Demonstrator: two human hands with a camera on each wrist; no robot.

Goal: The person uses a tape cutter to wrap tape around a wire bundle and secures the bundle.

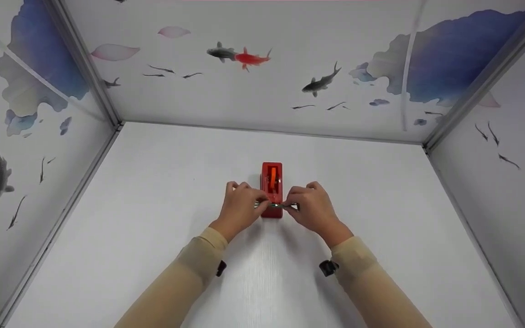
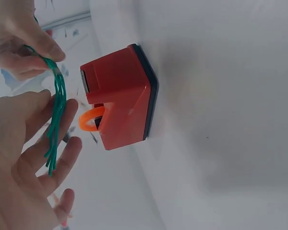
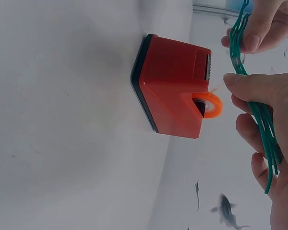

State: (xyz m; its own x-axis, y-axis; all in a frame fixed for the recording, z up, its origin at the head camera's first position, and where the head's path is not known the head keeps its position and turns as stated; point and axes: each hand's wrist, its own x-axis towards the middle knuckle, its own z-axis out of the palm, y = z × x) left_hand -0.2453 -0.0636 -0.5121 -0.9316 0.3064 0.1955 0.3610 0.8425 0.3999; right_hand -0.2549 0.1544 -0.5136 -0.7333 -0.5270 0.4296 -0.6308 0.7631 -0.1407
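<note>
A bundle of thin green strands is stretched between my two hands, just above the front of a red tape dispenser. My left hand pinches the bundle on one side of its middle. On the other side, the thumb and index finger of my right hand grip it. A shiny, clear patch that looks like tape shows on the strands between the hands. Loose strand ends hang across the fingers in both wrist views. An orange ring sits in the dispenser, behind its toothed cutting edge.
The dispenser stands on a white table. Upright panels printed with fish and petals enclose its back and sides, with metal strips at the corners. Small black devices are worn at both wrists.
</note>
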